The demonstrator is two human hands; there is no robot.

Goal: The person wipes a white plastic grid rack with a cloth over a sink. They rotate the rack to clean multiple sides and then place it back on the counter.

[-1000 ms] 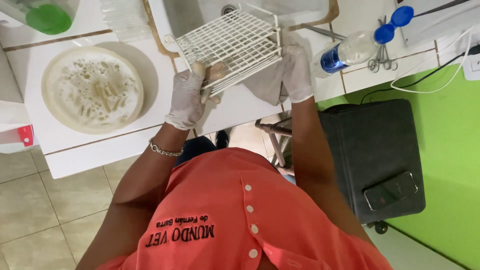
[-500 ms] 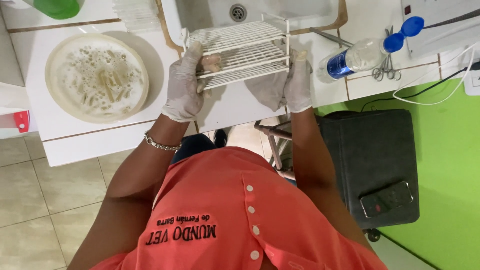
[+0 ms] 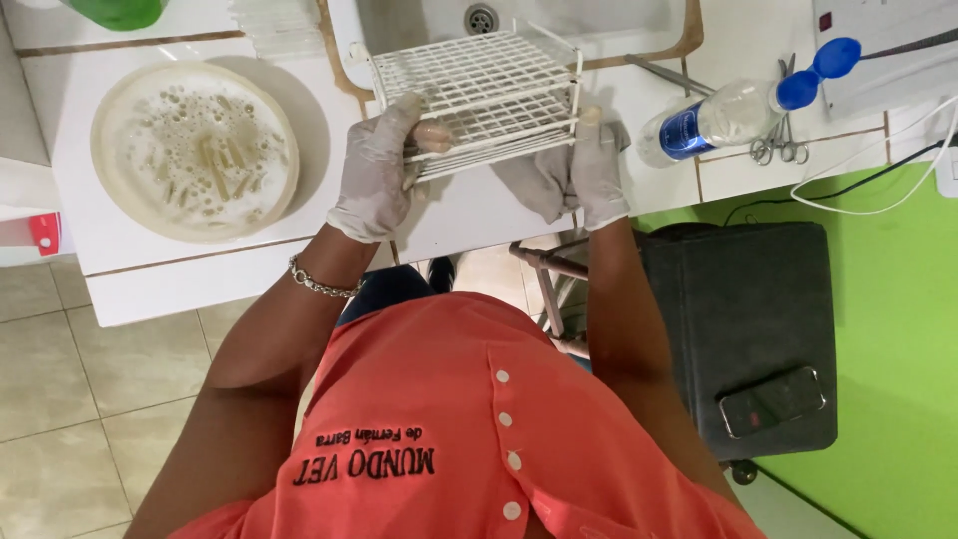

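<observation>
One white wire rack [image 3: 479, 100], tiered, held level above the front edge of the counter [image 3: 200, 269], just before the sink [image 3: 559, 20]. Long axis runs left to right, between the two hands. Left hand [image 3: 374, 170], gloved: grip closed on the rack's left end. Right hand [image 3: 591, 170], gloved: grip closed on the right end. Both hands equally near.

One round basin [image 3: 195, 150] of soapy water, left of the rack. One clear bottle [image 3: 733, 110] with blue cap, lying on its side to the right. One pair of scissors [image 3: 783, 145] beside it. One phone [image 3: 773, 399] on a black case [image 3: 738, 319].
</observation>
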